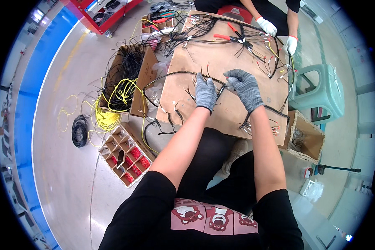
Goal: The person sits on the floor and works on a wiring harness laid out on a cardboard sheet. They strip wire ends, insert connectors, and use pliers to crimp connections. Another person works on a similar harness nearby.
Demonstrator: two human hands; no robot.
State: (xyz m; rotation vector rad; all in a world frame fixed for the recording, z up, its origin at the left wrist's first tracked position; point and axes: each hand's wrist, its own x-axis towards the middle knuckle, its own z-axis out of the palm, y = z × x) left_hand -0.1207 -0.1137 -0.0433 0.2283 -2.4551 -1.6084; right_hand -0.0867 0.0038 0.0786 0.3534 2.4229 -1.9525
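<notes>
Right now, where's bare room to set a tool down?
Free: board between red-handled pliers and right hand; floor left of the divided tray. Crowded: board's far end, under black wires; floor around yellow coil.

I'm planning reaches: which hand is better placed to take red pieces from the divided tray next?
Probably the left hand: the divided tray lies on that side, nearer to it, while the right hand would likely reach across the left forearm.

Bright light fills the fisheye-warped, black-rimmed view
</notes>
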